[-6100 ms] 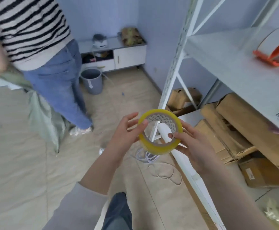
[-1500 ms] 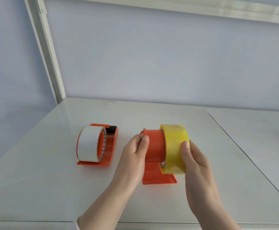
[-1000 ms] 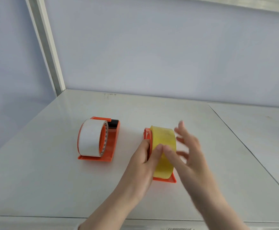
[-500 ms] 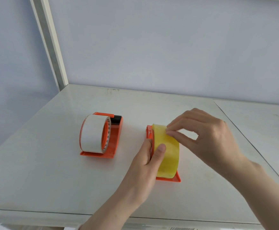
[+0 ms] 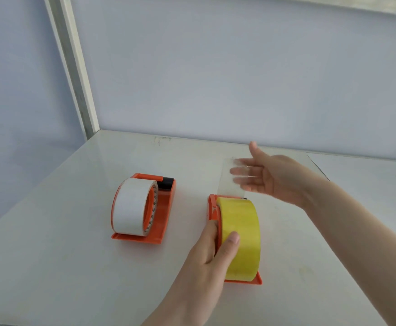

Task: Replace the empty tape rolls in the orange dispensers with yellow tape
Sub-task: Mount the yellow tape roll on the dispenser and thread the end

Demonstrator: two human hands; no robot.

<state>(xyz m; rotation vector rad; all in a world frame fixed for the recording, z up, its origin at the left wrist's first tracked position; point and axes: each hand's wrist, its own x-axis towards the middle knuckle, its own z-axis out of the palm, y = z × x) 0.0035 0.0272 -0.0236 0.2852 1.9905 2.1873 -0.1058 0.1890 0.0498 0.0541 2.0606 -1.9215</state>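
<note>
A yellow tape roll [image 5: 241, 234] sits on the hub of the right orange dispenser [image 5: 212, 205] on the white shelf [image 5: 51, 267]. My left hand [image 5: 212, 252] grips the roll and the dispenser's left side, thumb on the tape face. A clear strip of tape [image 5: 227, 182] rises from the roll's far end to my right hand [image 5: 277, 177], whose fingers lie flat behind the strip with the thumb up. The left orange dispenser [image 5: 167, 208] stands apart, carrying a white, nearly bare roll [image 5: 131, 208].
A white metal upright [image 5: 74, 67] stands at the shelf's back left corner, against a pale blue wall. A seam [image 5: 319, 168] divides this shelf panel from another one on the right.
My right hand went from pinching the tape's end on top of the roll to drawing a clear strip up and away toward the back. The left hand stays on the roll.
</note>
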